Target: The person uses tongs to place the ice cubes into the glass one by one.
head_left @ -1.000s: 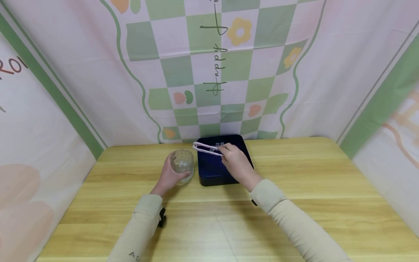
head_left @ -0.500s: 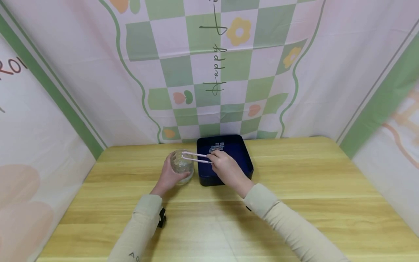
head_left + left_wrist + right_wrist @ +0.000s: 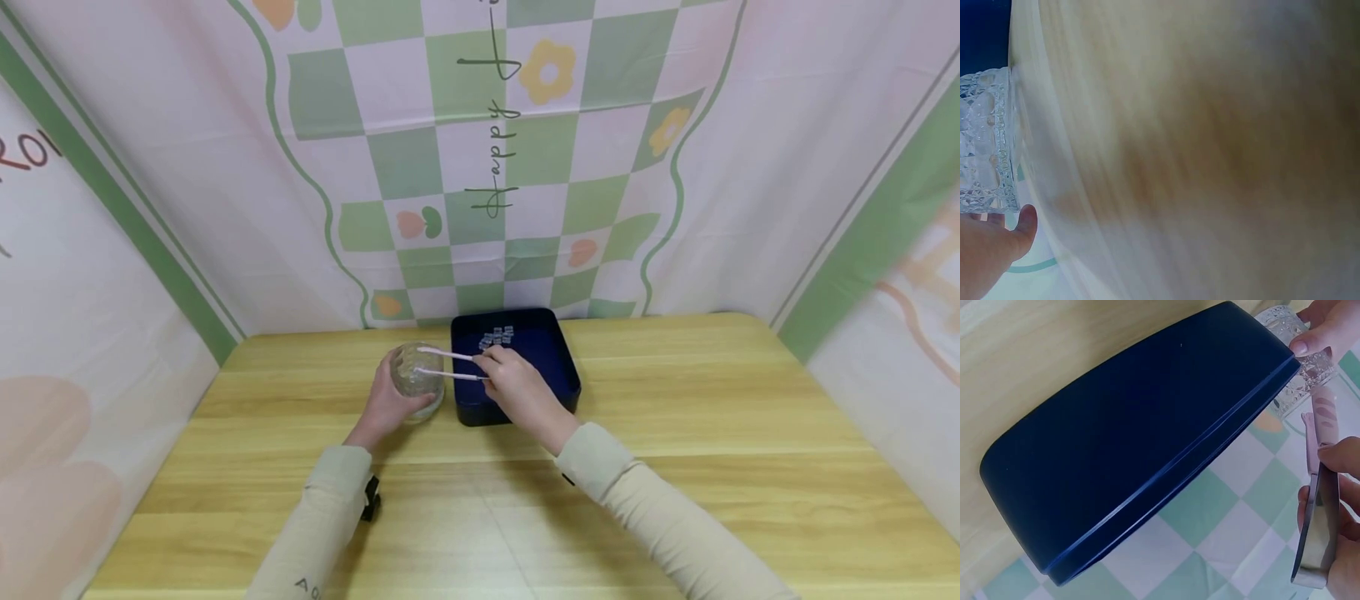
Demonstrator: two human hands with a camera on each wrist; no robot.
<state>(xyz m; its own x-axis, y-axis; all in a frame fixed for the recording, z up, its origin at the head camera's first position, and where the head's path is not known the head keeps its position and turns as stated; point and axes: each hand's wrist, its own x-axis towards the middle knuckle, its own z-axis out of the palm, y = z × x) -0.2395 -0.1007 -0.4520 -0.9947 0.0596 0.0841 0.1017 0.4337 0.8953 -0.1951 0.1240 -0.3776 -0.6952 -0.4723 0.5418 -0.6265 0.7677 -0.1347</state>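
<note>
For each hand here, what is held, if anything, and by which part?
The right hand holds the tongs by their metal arms, behind the pink tips; the left hand grips the glass round its side.

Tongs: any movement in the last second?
Yes: in the head view, against the dark blue tray, the tongs have moved left and slightly down the picture, now reaching the glass.

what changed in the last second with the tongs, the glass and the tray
The right hand, gripping pink-and-silver metal tongs, moved left and slightly nearer the person, taking the tips from the left edge of the dark blue square tray to over the clear patterned glass. The tips spread apart; whether they released anything is too small to tell. Unchanged: tray, glass, left hand holding the glass.
</note>
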